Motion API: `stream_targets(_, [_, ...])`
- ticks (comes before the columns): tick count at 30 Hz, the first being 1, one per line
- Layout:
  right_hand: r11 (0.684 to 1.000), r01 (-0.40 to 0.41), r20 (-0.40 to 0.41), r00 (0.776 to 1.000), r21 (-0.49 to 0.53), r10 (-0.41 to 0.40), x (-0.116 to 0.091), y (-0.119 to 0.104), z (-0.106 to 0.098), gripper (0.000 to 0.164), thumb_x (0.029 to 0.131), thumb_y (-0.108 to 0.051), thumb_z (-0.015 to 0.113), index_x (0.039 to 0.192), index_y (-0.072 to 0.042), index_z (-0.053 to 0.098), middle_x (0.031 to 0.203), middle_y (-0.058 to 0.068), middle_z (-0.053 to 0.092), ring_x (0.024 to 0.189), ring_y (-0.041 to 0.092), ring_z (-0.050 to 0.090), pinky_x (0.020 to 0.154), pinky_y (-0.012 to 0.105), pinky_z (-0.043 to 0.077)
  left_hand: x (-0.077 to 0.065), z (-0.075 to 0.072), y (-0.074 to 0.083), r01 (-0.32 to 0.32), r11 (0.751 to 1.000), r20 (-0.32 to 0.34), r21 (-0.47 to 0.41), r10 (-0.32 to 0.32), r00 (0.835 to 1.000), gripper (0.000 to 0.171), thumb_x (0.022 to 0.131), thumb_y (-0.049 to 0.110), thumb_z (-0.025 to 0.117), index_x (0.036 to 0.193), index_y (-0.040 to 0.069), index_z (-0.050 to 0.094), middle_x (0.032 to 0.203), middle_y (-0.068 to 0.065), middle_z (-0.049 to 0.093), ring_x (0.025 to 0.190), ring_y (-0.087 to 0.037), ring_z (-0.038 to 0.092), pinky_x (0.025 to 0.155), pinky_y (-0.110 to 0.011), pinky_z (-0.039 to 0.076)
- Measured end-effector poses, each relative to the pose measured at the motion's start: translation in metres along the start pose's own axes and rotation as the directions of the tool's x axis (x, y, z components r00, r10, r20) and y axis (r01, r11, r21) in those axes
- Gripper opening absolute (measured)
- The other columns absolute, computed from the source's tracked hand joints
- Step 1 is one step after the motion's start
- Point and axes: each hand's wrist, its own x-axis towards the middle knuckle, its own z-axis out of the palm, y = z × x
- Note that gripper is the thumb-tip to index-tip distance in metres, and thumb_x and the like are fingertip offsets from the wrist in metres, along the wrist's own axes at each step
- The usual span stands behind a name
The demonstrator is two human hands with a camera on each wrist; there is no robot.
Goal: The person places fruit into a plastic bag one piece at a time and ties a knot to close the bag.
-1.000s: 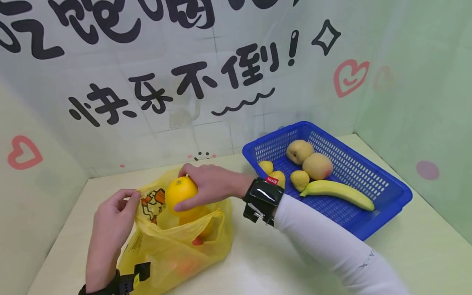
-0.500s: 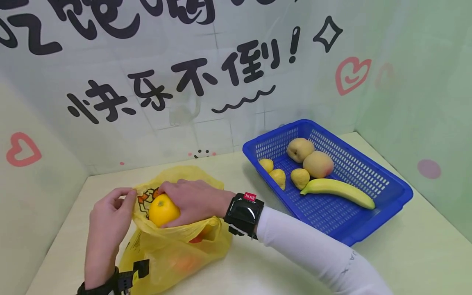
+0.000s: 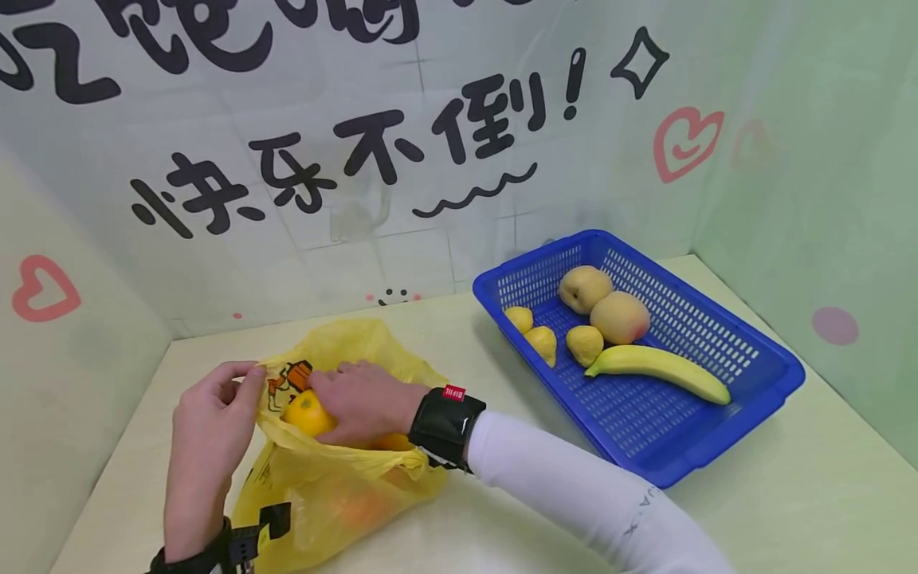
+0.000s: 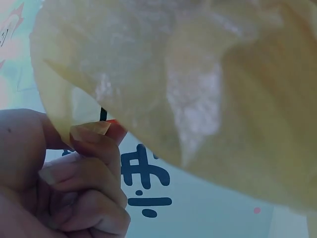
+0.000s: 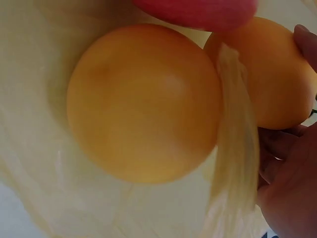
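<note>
A yellow plastic bag (image 3: 315, 502) with a printed cartoon stands on the table at left. My left hand (image 3: 211, 422) pinches its rim between thumb and fingers; the left wrist view shows the thin film (image 4: 148, 64) beside the fingertips. My right hand (image 3: 369, 402) reaches into the bag's mouth, gripping an orange (image 3: 304, 414) whose stem end shows. In the right wrist view, the held orange (image 5: 270, 74) lies close to another orange (image 5: 143, 104) inside the bag. A red fruit (image 5: 203, 12) is partly visible at the top.
A blue plastic basket (image 3: 724, 446) stands to the right with two peaches (image 3: 620, 317), several small yellow fruits (image 3: 584, 344) and a banana (image 3: 660, 372). Behind the table (image 3: 502, 510) is a wall (image 3: 402, 263) with large dark lettering.
My right hand has moved down and left, lowering the orange from above the bag's opening into it. The left hand has kept its pinch on the rim.
</note>
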Motion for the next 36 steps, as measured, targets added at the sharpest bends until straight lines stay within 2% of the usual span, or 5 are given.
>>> stream_targets(5, [0.997, 0.008, 0.009, 1.000, -0.077, -0.007, 0.001, 0.002, 0.011, 0.060, 0.095, -0.060, 0.050, 0.136, -0.017, 0.044, 0.128, -0.009, 0.061, 0.111, 0.014, 0.049, 0.091, 0.026, 0.033, 0.000, 0.001, 0.000, -0.008, 1.000, -0.004, -0.008, 0.008, 1.000, 0.041, 0.102, 0.040, 0.049, 0.122, 0.008, 0.066, 0.081, -0.007, 0.060, 0.067, -0.015, 0.049, 0.055, -0.023, 0.041])
stream_targets(13, [1.000, 0.012, 0.029, 1.000, -0.004, -0.012, 0.001, 0.003, 0.027, 0.063, 0.094, -0.067, 0.043, 0.138, -0.022, 0.043, 0.132, -0.011, 0.057, 0.112, 0.012, 0.047, 0.089, 0.028, 0.028, -0.001, 0.001, 0.002, -0.020, 1.000, 0.002, 0.009, 0.020, 1.000, 0.041, 0.102, 0.039, 0.049, 0.123, 0.008, 0.066, 0.083, -0.010, 0.060, 0.069, -0.016, 0.049, 0.055, -0.023, 0.040])
stream_targets(18, [0.998, 0.015, 0.052, 0.998, 0.053, -0.018, 0.002, 0.001, 0.028, 0.061, 0.095, -0.066, 0.042, 0.139, -0.023, 0.040, 0.140, -0.008, 0.054, 0.122, 0.013, 0.048, 0.097, 0.031, 0.030, -0.001, 0.000, 0.001, -0.031, 0.999, 0.007, 0.010, 0.031, 0.999, 0.041, 0.102, 0.040, 0.048, 0.123, 0.008, 0.066, 0.083, -0.009, 0.060, 0.068, -0.016, 0.049, 0.055, -0.024, 0.040])
stream_targets(28, [0.998, 0.023, 0.078, 0.997, -0.056, -0.019, 0.003, 0.000, 0.028, 0.062, 0.099, -0.062, 0.037, 0.146, -0.023, 0.035, 0.141, -0.004, 0.053, 0.127, 0.014, 0.049, 0.106, 0.034, 0.031, 0.000, 0.000, 0.001, -0.029, 1.000, 0.008, 0.003, 0.029, 1.000, 0.041, 0.102, 0.039, 0.049, 0.123, 0.008, 0.065, 0.081, -0.008, 0.059, 0.067, -0.016, 0.048, 0.055, -0.024, 0.040])
stream_targets(36, [0.998, 0.035, 0.115, 0.993, -0.047, -0.030, 0.003, 0.003, 0.021, 0.066, 0.097, -0.065, 0.036, 0.149, -0.024, 0.035, 0.142, -0.007, 0.052, 0.128, 0.014, 0.046, 0.104, 0.034, 0.030, 0.001, -0.003, -0.001, -0.007, 1.000, 0.001, 0.012, 0.007, 1.000, 0.041, 0.102, 0.039, 0.048, 0.122, 0.008, 0.066, 0.075, -0.002, 0.057, 0.067, -0.016, 0.047, 0.056, -0.026, 0.038])
